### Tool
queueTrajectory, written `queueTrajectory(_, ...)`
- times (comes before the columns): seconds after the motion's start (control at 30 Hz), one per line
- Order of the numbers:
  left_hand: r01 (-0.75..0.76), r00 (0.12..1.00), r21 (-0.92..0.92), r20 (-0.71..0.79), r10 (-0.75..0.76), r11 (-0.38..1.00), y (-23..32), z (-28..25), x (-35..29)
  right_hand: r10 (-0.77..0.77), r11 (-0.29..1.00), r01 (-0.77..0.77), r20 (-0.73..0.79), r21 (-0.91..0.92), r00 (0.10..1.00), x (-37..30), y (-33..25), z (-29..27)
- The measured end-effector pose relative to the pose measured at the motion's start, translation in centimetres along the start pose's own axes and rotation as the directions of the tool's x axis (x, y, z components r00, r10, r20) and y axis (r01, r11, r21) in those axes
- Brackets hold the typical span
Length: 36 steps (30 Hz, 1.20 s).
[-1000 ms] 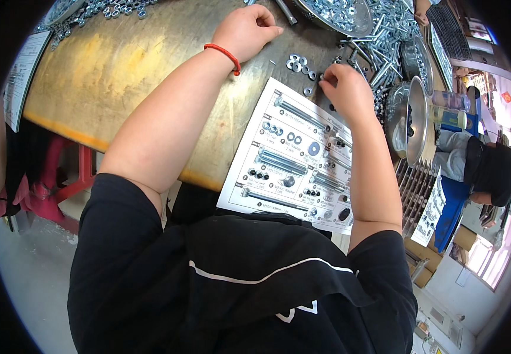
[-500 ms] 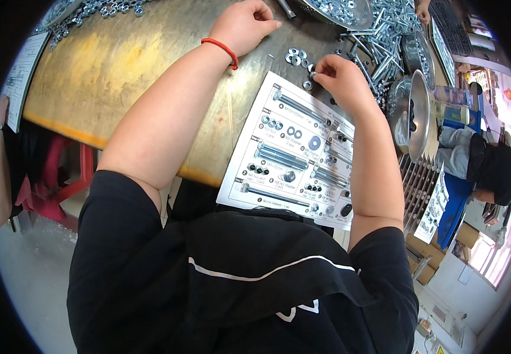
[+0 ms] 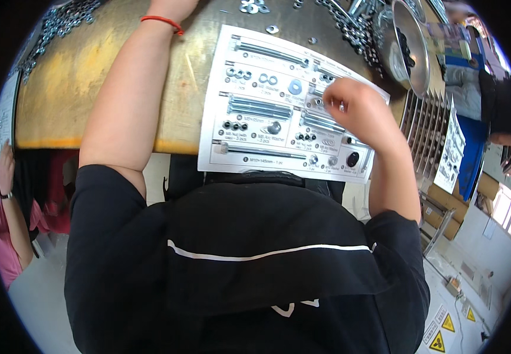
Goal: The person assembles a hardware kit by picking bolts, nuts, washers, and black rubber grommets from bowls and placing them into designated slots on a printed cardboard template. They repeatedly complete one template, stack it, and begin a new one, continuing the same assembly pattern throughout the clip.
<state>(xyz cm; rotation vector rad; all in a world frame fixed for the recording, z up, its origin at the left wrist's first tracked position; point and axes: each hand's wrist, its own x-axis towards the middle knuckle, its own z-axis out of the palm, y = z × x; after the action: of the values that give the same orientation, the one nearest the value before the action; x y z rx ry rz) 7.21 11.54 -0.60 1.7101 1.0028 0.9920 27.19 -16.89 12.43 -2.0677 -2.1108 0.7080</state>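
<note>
My right hand (image 3: pixel 358 112) hovers over the right part of a white printed sheet (image 3: pixel 211 127) that has pictures of bolts, nuts and washers. Its fingers are curled together and slightly blurred, with a glint of a small shiny metal piece (image 3: pixel 342 107) between them; its exact kind is too small to tell. My left hand (image 3: pixel 174 8), with a red cord on the wrist, is cut off by the top edge, and its fingertips are hidden. Beyond the sheet lie several loose washers (image 3: pixel 253 7), one single washer (image 3: pixel 272 29) and a small nut (image 3: pixel 312 41).
A metal bowl (image 3: pixel 421 76) with black parts stands right of a pile of bolts and nuts (image 3: pixel 355 29). Slotted metal racks (image 3: pixel 423 133) sit at the right. More nuts (image 3: pixel 61 29) lie far left on the worn table (image 3: pixel 108 65). At left, another person's hand (image 3: pixel 6 168) touches a sheet.
My right hand has left the loose washers and come back toward me, over the sheet. The view has tilted, so the table sits higher and my left hand is partly out of frame.
</note>
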Motion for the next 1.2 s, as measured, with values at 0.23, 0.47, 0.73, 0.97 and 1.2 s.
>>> queueTrajectory(0.23, -0.021, 0.998, 0.008, -0.061, 0.021, 1.000, -1.2, 0.0, 0.5, 0.071, 0.966, -0.029, 0.155, -0.258, 0.985, -7.5, 0.3, 3.6)
queueTrajectory(0.47, 0.078, 0.997, -0.124, 0.009, -0.078, 0.989, 3.3, -2.5, -4.5, -0.008, 1.000, 0.007, -0.120, -0.009, 0.993, -6.2, -1.6, 3.9)
queueTrajectory(0.73, 0.218, 0.976, 0.009, -0.011, -0.218, 0.976, 4.5, -5.7, -17.1, -0.044, 0.998, 0.039, -0.106, -0.042, 0.993, -1.8, -4.5, 8.0)
queueTrajectory(0.97, 0.172, 0.983, 0.004, -0.069, -0.171, 0.985, 4.2, -5.9, -20.0, -0.057, 0.998, 0.056, -0.132, -0.006, 0.990, -2.4, -4.3, 8.2)
queueTrajectory(1.2, 0.230, 0.973, -0.020, -0.016, -0.230, 0.973, 4.9, -4.9, -21.4, -0.087, 0.995, 0.092, -0.138, 0.032, 0.987, -2.2, -4.2, 7.2)
